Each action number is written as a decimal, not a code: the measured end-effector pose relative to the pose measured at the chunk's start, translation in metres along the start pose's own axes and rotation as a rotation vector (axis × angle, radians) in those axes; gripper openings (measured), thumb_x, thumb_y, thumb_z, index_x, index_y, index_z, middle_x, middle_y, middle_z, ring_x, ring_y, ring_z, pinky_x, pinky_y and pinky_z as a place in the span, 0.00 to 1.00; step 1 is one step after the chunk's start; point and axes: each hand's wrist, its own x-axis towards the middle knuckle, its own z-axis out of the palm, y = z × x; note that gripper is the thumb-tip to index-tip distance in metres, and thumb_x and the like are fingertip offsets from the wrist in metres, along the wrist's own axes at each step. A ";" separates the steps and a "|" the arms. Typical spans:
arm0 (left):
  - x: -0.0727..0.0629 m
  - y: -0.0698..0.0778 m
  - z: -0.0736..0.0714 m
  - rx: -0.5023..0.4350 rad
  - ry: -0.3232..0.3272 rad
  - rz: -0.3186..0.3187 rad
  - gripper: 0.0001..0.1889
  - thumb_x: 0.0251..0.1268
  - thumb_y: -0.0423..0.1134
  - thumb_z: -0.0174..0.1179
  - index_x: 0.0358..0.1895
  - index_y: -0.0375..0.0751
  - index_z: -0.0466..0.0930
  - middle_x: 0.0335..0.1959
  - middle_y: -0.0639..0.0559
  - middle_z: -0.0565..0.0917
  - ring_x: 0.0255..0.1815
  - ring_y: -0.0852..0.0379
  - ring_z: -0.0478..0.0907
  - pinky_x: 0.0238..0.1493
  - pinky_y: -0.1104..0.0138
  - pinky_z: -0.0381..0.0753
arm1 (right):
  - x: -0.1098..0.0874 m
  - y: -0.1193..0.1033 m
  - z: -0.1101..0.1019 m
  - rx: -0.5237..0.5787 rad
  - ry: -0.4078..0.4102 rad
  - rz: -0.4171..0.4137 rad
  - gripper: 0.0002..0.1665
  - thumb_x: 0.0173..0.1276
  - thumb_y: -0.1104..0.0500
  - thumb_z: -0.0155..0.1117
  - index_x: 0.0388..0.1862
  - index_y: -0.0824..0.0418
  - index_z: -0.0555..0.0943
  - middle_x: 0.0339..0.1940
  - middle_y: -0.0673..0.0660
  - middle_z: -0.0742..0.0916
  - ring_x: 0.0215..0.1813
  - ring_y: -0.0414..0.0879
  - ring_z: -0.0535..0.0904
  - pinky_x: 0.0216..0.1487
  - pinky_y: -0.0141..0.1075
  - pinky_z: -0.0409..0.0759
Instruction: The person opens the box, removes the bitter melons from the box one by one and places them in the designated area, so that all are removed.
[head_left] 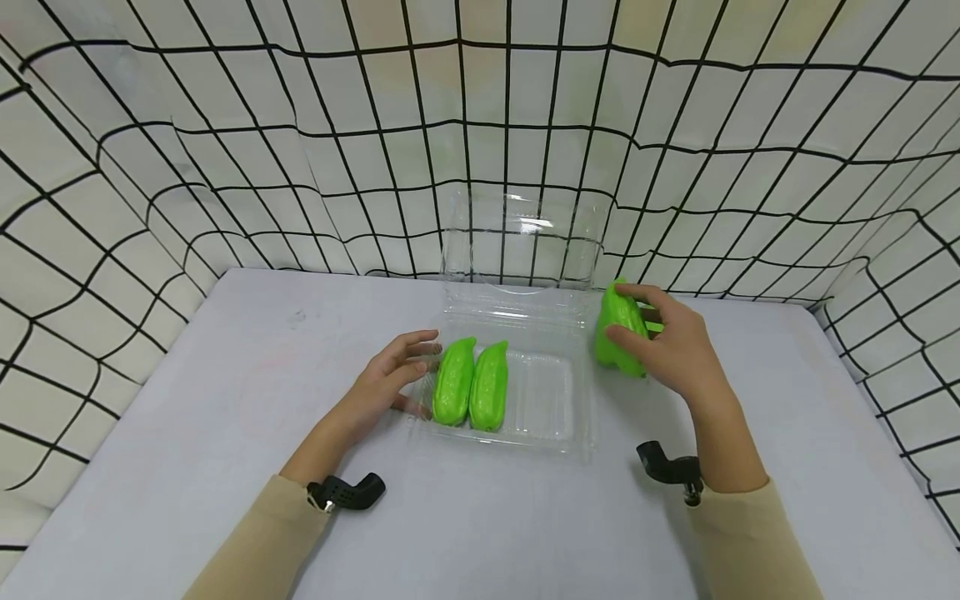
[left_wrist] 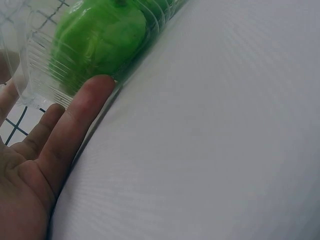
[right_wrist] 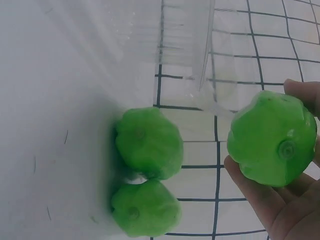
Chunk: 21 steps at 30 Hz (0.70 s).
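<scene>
A clear plastic clamshell box [head_left: 546, 392] lies with its lid [head_left: 525, 242] raised at the back. Two bright green, ridged bitter melons [head_left: 453, 383] lie side by side in the left part of its tray, tips toward the back. My left hand [head_left: 382, 379] rests against the box's left wall, fingers spread and loosely bent; the left wrist view has a digit [left_wrist: 82, 110] along the wall. Right of the box, my right hand [head_left: 667, 337] holds another bitter melon [right_wrist: 270, 142] between thumb and fingers, above the table. Two more bitter melons [right_wrist: 150, 142] lie beside it on the table.
The white table [head_left: 480, 525] is enclosed at the back and sides by white walls with a black grid [head_left: 507, 125]. The raised lid stands close to the back wall. Black camera mounts [head_left: 348, 492] are strapped on both wrists.
</scene>
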 end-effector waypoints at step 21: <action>0.002 -0.002 0.000 0.000 0.001 0.006 0.25 0.80 0.39 0.46 0.76 0.48 0.59 0.73 0.42 0.65 0.73 0.37 0.64 0.34 0.47 0.88 | 0.005 0.029 -0.018 0.029 0.183 0.061 0.34 0.67 0.45 0.68 0.71 0.48 0.72 0.72 0.58 0.75 0.69 0.63 0.73 0.57 0.61 0.80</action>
